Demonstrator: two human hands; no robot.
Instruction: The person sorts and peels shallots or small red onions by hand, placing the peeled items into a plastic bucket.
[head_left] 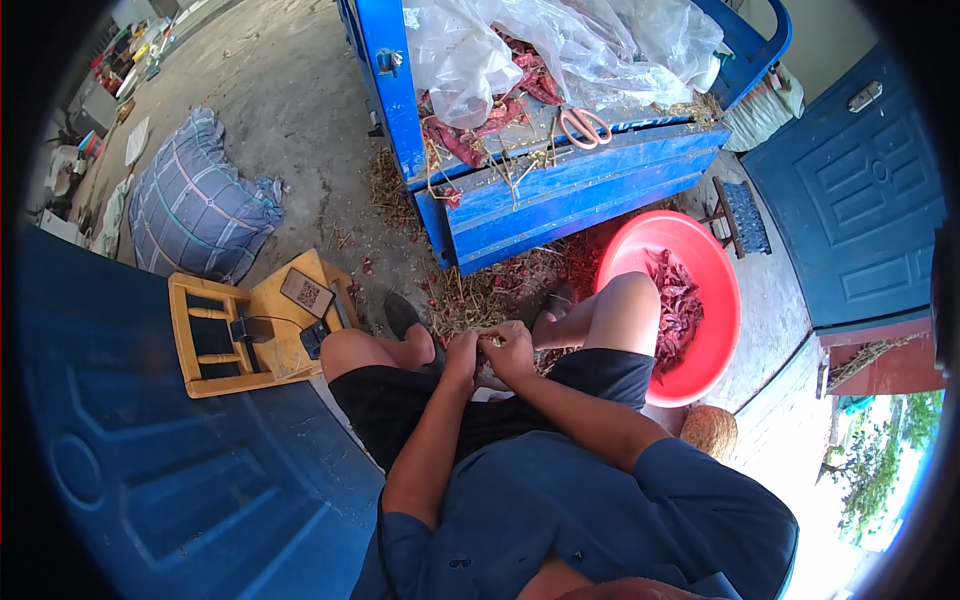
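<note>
My left hand point(462, 357) and my right hand point(511, 350) meet between my knees, fingers curled and touching. A small pale bit shows between them, too small to name. Whatever else they hold is hidden by the fingers. Beyond them is the open blue cart bed point(590, 180), with dried red chilies point(462, 142) and stalks lying on it. Pink-handled scissors point(584, 128) rest near the cart's edge. To the right of my knee stands a red basin point(722, 330) holding many dried red chilies point(676, 310).
A wooden chair point(262, 330) on the left carries a phone point(307, 292) and a black device point(314, 338). Behind it lies a stuffed plaid sack point(200, 200). Clear plastic sheeting point(600, 50) covers part of the cart load. A small stool point(742, 218) stands beyond the basin. Stalks litter the ground.
</note>
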